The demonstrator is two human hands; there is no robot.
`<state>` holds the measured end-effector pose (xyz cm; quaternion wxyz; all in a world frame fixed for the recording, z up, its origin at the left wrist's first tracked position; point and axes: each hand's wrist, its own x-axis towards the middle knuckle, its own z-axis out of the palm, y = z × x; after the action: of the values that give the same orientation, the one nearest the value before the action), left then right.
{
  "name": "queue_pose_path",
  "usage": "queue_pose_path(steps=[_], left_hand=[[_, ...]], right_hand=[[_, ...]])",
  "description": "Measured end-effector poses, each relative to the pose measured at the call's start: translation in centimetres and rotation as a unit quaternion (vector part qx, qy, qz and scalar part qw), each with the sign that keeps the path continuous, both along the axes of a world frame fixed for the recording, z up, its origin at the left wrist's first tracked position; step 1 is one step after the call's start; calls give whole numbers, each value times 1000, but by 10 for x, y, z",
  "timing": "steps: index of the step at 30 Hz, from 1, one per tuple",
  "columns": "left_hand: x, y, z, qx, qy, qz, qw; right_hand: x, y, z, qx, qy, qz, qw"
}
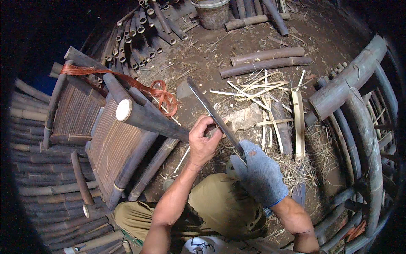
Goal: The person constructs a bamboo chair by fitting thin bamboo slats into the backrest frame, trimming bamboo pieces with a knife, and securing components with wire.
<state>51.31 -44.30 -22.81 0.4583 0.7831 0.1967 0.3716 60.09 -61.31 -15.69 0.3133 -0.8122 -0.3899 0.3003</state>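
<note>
Dull grey metal blade [211, 111], knitted blue-grey cloth glove [260, 173] gripping it, dark matt bamboo chair frame [105, 127] left of the blade.

Bucket [212, 13] at top; bamboo poles [139, 34] stacked beside; orange strap [160, 95] over bamboo frame [110, 144].
</note>
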Motion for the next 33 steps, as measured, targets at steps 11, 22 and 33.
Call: queue_pose_path(steps=[11, 22, 33], left_hand=[[1, 1, 1, 13, 17, 19, 1000], [-4, 16, 35, 97, 151, 5, 984], [107, 114, 49, 350, 334, -72, 872]], right_hand=[[1, 4, 4, -27, -22, 4, 999], [13, 10, -3, 24, 3, 12, 1000], [29, 38, -40, 29, -55, 36, 997]])
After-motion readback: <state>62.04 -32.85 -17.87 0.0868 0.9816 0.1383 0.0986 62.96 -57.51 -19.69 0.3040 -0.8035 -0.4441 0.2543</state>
